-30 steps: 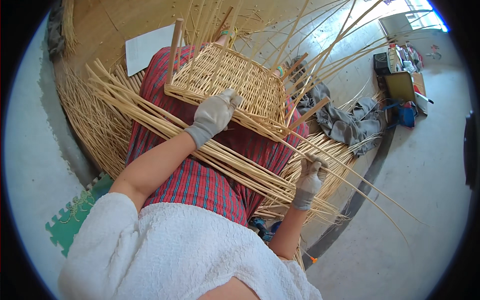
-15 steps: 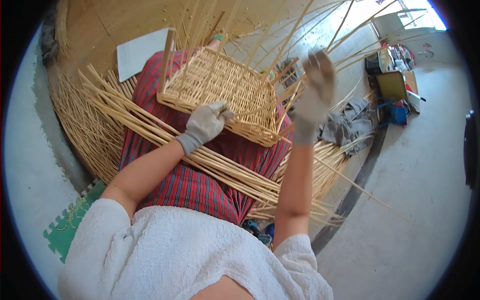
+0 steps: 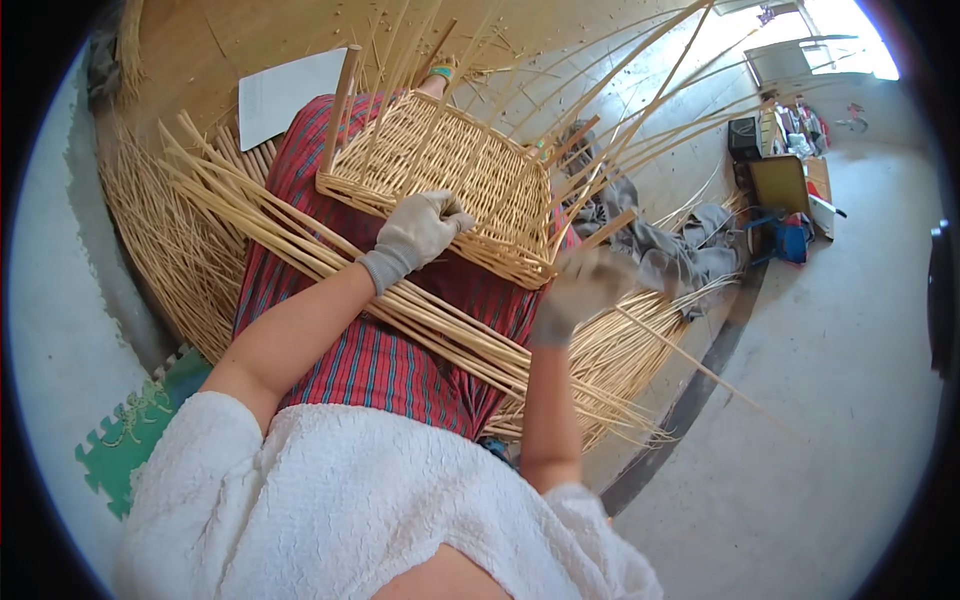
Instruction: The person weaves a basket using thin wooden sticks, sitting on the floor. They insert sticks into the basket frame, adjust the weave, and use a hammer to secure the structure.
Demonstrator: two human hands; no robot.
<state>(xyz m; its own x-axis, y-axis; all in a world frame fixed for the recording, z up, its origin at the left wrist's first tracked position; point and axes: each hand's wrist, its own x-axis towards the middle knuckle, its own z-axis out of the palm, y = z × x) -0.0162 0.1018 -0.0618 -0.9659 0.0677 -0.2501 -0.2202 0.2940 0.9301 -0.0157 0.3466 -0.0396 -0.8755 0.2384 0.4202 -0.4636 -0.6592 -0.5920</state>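
Observation:
A partly woven wicker basket (image 3: pixel 460 170) rests tilted across my lap, with wooden corner posts and long upright rods standing out of it. My left hand (image 3: pixel 420 230), in a grey-white work glove, is closed on the basket's near edge, thumb and fingers pinched together. Beside the right near corner is my gloved right hand (image 3: pixel 585 290), smeared by motion, so its fingers cannot be made out. A bundle of pale willow rods (image 3: pixel 430 325) lies across my thighs on a red striped cloth (image 3: pixel 350 375), passing under my left wrist.
More rods (image 3: pixel 170 250) are heaped at the left, and another pile (image 3: pixel 620 360) lies at the right. A white sheet (image 3: pixel 285 95) lies beyond my knee. Grey cloth (image 3: pixel 690 250) and a blue-framed chair (image 3: pixel 785 200) stand off to the right. Green foam matting (image 3: pixel 130 440) is at lower left.
My right hand has come down and toward me from above the right side to the basket's near right corner. My left hand has stayed on the near edge, shifting only slightly.

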